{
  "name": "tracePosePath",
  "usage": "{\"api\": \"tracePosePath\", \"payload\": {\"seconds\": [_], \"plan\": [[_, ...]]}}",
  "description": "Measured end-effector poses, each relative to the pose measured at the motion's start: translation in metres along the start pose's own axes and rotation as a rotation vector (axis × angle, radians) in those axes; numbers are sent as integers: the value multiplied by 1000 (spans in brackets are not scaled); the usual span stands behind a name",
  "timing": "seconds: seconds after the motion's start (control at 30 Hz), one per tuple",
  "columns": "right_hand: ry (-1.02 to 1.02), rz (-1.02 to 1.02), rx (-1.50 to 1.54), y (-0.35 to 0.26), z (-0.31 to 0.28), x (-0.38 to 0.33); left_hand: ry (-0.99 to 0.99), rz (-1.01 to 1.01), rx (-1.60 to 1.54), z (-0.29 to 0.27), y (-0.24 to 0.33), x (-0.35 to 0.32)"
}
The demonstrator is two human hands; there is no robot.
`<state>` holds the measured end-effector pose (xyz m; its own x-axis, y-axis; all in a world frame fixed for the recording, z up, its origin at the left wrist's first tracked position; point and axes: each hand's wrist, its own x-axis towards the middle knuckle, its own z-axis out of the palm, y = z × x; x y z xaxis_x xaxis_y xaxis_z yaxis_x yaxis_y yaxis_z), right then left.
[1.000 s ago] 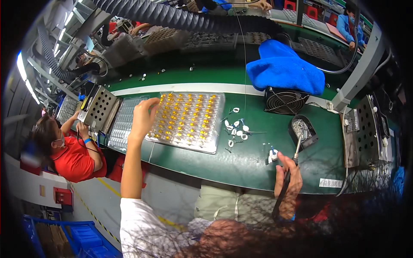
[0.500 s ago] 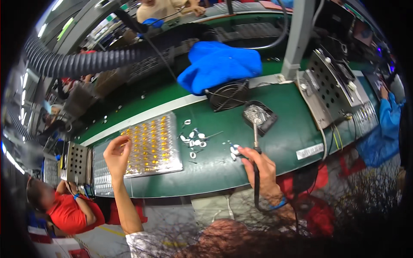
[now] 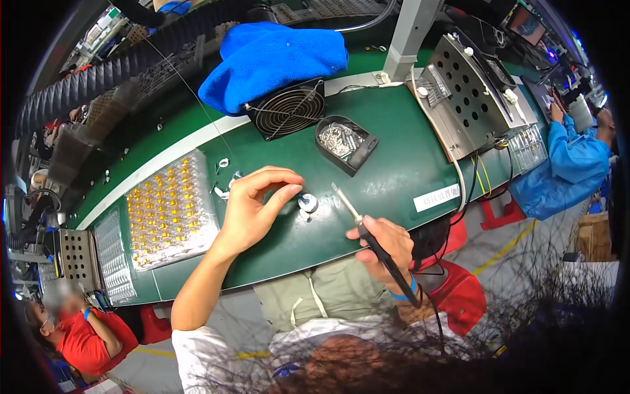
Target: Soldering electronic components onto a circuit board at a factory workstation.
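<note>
My right hand (image 3: 387, 248) grips a soldering iron (image 3: 346, 205), its metal tip pointing up and left over the green bench. My left hand (image 3: 252, 209) is closed in a pinch, thumb and forefinger together. Whatever lies between those fingertips is too small to make out. Just right of them sits a small round white part (image 3: 308, 203) with a dark wire end, on the bench. More small white parts (image 3: 223, 193) lie behind the left hand, partly hidden by it. A black bin (image 3: 354, 162) of shiny metal bits stands beyond the iron's tip.
At left is a clear plastic tray (image 3: 207, 231) of yellow parts. A black fan (image 3: 287, 111) with a blue cloth (image 3: 275, 62) over it stands at the back. A perforated metal box (image 3: 469, 98) is at right. Co-workers sit on both sides.
My left hand has moved right, from beside the tray to the white parts. The iron's tip has come away from the bin, back toward me. The whole view has shifted.
</note>
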<state>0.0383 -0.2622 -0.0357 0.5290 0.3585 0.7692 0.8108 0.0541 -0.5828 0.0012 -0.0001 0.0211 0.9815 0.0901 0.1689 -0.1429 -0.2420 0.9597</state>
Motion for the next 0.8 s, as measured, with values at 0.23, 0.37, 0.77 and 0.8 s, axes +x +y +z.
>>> {"api": "tracePosePath", "payload": {"seconds": [0.23, 0.37, 0.77, 0.8], "plan": [[-10, 24, -161, 0, 2, -6, 0, 55, 147, 6, -18, -6], [-74, 61, -190, -2, 3, -7, -30, 5, 114, 5, -20, -9], [-145, -19, -224, 0, 8, -1, 4, 33, 55, 9, -27, -11], [-148, -20, -232, 0, 8, -1, 0, 24, 67, 9, -25, -11]]}}
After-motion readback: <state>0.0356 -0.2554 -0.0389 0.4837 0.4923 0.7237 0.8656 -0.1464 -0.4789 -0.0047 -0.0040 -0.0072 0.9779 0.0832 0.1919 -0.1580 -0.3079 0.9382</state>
